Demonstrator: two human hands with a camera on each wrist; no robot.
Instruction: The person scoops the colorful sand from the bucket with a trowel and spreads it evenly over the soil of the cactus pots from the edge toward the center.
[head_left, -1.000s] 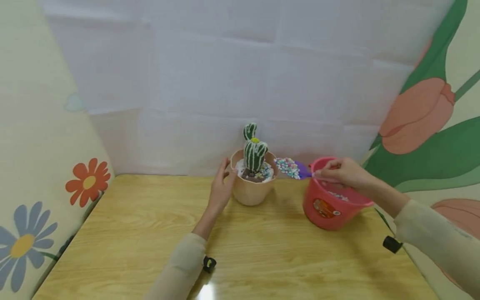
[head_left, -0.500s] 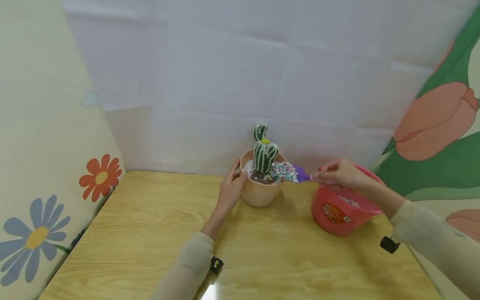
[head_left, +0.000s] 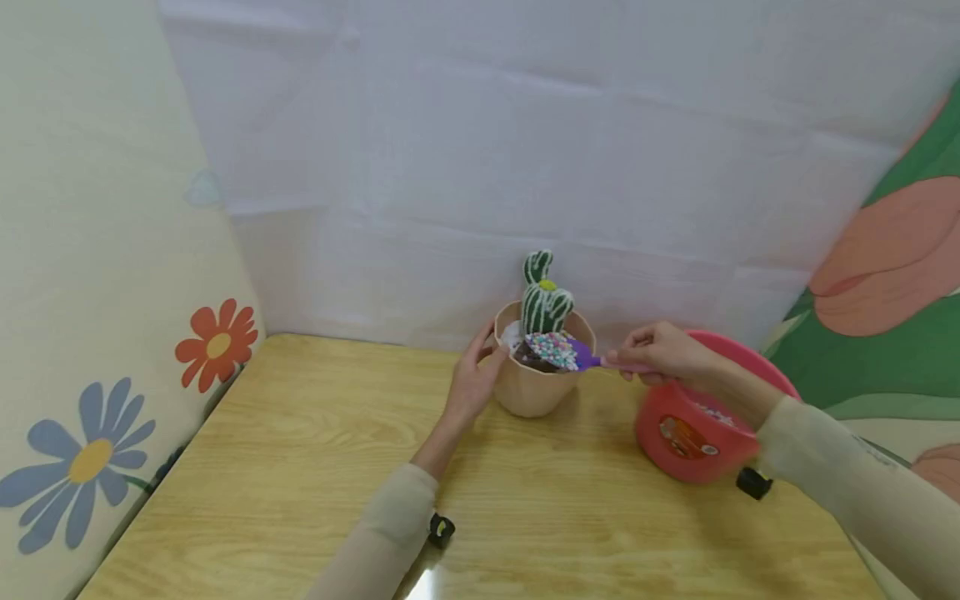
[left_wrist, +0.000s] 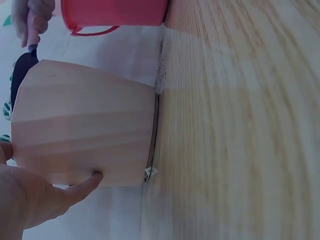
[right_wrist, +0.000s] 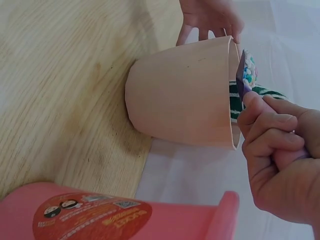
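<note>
My left hand (head_left: 472, 383) rests against the left side of a beige flowerpot (head_left: 534, 395), its fingers and thumb touching near the rim and along the wall. A green knitted-looking cactus (head_left: 545, 310) with white stripes and a yellow top stands in the pot, in dark filling. My right hand (head_left: 663, 352) grips the pink handle of a small shovel (head_left: 587, 356) with a purple blade. On the blade lies a heap of multicoloured beads (head_left: 553, 350). The blade is over the pot's opening, in front of the cactus. In the right wrist view, the beads (right_wrist: 250, 70) sit on the tilted blade.
A pink bucket (head_left: 686, 433) with an orange label stands right of the pot, under my right forearm, with light-coloured small pieces inside. The wooden table (head_left: 300, 442) meets a white cloth (head_left: 420, 167) behind. Floral panels (head_left: 90, 250) stand at both sides.
My right hand has moved the loaded shovel left, from beside the pot to over its opening. My left hand stays against the pot. The head view has shifted slightly.
</note>
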